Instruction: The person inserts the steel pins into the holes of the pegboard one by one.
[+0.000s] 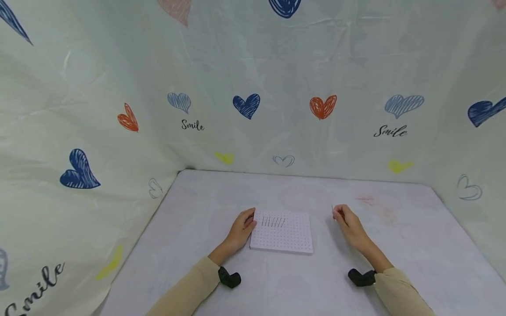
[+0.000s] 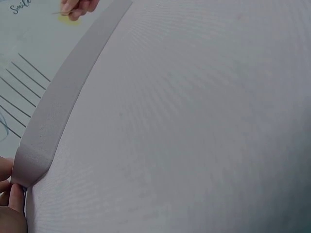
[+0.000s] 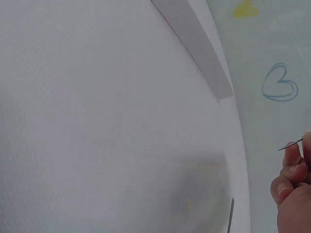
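A white board (image 1: pixel 282 239) with a grid of small holes lies on the table. Several thin dark pins (image 1: pixel 272 221) stand in a row in its far left part; the left wrist view shows these pins (image 2: pixel 30 72) rising above the board's side (image 2: pixel 58 102). My left hand (image 1: pixel 239 230) holds the board at its left edge, fingers (image 2: pixel 17 196) against the corner. To the right of the board, my right hand (image 1: pixel 351 226) is raised over the table and pinches a thin metal pin (image 3: pixel 290 144) between thumb and fingertip.
The white table (image 1: pixel 324 285) reaches back to a curtain (image 1: pixel 348 66) printed with hearts and words. A faint reddish mark (image 1: pixel 365 199) shows at the table's far right. Black wrist cameras (image 1: pixel 230 278) sit below both hands. A thin dark rod (image 3: pixel 231 216) appears low in the right wrist view.
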Demonstrator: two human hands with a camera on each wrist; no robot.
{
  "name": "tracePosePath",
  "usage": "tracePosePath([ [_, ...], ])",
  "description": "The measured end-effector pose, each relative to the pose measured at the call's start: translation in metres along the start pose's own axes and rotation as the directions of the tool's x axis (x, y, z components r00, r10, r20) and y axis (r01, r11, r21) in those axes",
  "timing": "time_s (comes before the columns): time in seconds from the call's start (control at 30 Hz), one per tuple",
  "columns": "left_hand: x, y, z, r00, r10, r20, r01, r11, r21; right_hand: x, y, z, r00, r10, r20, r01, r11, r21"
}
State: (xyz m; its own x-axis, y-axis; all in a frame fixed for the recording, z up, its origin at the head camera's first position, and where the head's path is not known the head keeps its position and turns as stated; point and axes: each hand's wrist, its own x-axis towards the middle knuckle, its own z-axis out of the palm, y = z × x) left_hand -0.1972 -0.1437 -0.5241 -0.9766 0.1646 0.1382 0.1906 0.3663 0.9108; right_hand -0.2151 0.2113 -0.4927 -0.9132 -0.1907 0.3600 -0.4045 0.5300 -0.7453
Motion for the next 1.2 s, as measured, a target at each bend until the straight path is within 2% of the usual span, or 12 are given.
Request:
tracePosePath([
  [0.27,0.000,0.003,-0.001,1.000,-0.013,0.007,0.013,1.000,0.014,0.005,-0.017,0.008,1.000,0.027,0.010,-0.028,0.996,0.090],
  [0.43,0.001,0.002,-0.001,1.000,-0.005,0.004,0.005,1.000,0.011,0.004,-0.043,0.014,0.999,-0.028,-0.029,0.031,0.990,0.134],
  [0.57,0.000,0.003,-0.001,1.000,-0.006,0.004,0.006,1.000,0.005,0.002,-0.065,0.017,0.997,-0.081,-0.019,0.083,0.986,0.144],
  [0.7,0.000,0.004,-0.001,1.000,-0.005,0.004,0.005,1.000,0.003,0.003,-0.075,0.024,0.994,-0.106,-0.002,0.105,0.984,0.142],
  [0.8,0.000,0.003,0.000,1.000,-0.005,0.004,0.005,1.000,0.003,0.003,-0.076,0.032,0.994,-0.110,0.008,0.108,0.985,0.131],
  [1.03,0.001,0.002,0.000,1.000,-0.008,0.007,0.008,1.000,0.011,0.006,-0.053,0.056,0.997,-0.068,0.047,0.061,0.989,0.138],
  [1.2,0.002,0.002,0.000,1.000,-0.016,0.004,0.016,1.000,0.013,0.007,-0.050,0.063,0.995,-0.049,0.086,0.035,0.987,0.156],
])
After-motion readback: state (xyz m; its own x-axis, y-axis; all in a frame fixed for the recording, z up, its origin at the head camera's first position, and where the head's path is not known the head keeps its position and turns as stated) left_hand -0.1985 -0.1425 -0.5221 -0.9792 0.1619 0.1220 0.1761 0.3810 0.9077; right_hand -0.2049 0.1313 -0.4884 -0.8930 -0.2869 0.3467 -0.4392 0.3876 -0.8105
